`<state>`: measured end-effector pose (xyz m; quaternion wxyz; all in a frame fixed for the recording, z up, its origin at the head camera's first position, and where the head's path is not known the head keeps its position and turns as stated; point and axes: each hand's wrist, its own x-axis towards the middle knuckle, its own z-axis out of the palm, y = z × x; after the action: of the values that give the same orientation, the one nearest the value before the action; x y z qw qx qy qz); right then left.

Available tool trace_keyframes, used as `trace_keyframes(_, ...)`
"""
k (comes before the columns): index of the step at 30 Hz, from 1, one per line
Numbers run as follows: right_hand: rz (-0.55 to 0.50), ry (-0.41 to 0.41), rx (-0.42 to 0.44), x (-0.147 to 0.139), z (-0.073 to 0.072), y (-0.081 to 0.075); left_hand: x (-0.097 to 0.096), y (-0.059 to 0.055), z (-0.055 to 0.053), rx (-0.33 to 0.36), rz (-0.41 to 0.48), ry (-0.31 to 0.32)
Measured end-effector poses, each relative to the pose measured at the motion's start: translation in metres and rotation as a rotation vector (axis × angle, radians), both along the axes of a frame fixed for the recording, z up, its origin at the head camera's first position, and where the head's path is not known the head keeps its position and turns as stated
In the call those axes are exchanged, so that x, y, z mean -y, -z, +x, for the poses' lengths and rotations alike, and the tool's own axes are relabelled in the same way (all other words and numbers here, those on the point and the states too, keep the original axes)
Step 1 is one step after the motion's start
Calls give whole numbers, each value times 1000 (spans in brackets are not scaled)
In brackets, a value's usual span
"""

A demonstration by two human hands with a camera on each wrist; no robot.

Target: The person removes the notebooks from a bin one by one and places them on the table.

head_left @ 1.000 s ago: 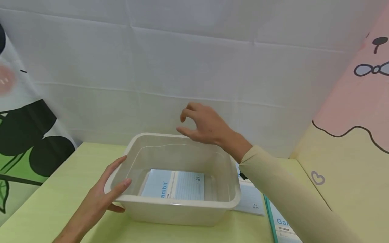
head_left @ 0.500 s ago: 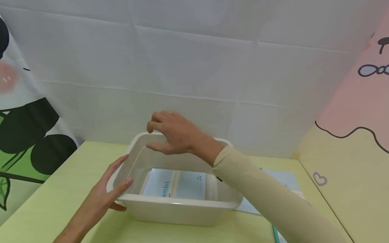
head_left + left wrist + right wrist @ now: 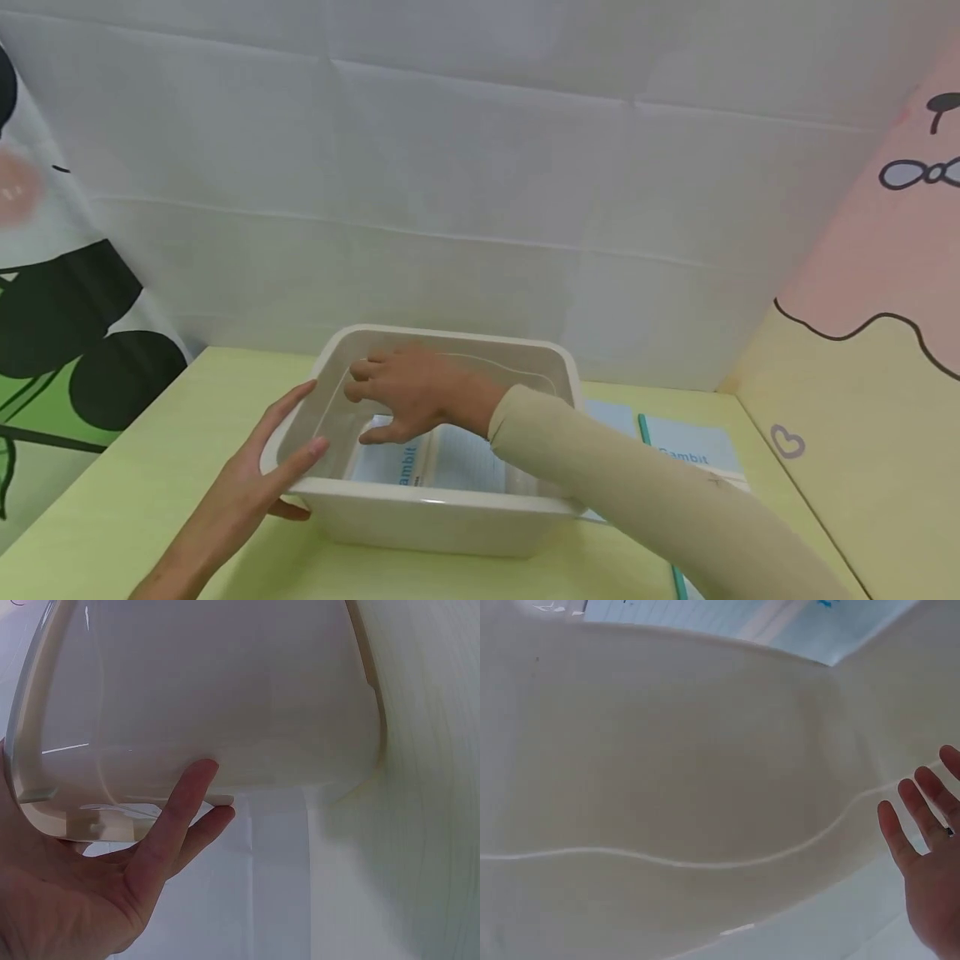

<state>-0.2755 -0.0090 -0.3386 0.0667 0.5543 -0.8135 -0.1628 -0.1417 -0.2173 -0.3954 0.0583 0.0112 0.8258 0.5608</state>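
A cream plastic basin point(image 3: 435, 518) stands on the table, and a light-blue notebook point(image 3: 468, 457) lies flat on its floor. My left hand point(image 3: 258, 471) grips the basin's left rim, thumb over the inside and fingers outside. The left wrist view shows those fingers point(image 3: 169, 832) against the outer wall point(image 3: 225, 697). Reaching into the basin from the right, my right hand point(image 3: 416, 392) hovers over the notebook with loosely spread fingers and holds nothing. In the right wrist view, its fingers point(image 3: 891, 825) appear beside the inner wall point(image 3: 667, 765).
Right of the basin, partly behind it and the sleeve, lie more light-blue notebooks: one labelled notebook point(image 3: 693, 442) with a green spine, a pale one point(image 3: 611, 414), and a corner of another point(image 3: 690, 587). The yellow-green table point(image 3: 232, 404) meets a white sheet point(image 3: 480, 167) behind.
My right hand has moved left and down, from above the far rim to inside the basin over the notebook. The left hand keeps its grip on the rim; the basin stays put.
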Motion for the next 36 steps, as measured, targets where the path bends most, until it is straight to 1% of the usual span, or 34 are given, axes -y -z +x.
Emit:
trace_keyframes(4,105,26,8,8,1,14,0,2,-2,12,-9,0)
trace_keyframes(9,202,73,22,14,2,31,-1,2,-3,-15,-23,7)
trace_keyframes(14,244,96,57,12,3,51,-4,3,-4,-27,-23,15)
trace_keyframes(20,254,112,143,7,3,69,-8,5,-5,-51,-7,21)
trace_keyframes(22,251,124,174,6,4,72,-8,6,-5,-41,-6,24)
trace_keyframes(25,264,133,194,7,4,76,-7,6,-5,-23,-5,29)
trace_keyframes(29,291,103,169,10,6,76,-3,5,-5,-8,-17,25)
trace_keyframes(32,308,82,139,13,6,75,-1,4,-5,-18,-20,22)
trace_keyframes(36,315,87,137,17,7,74,2,5,-5,-41,-19,21)
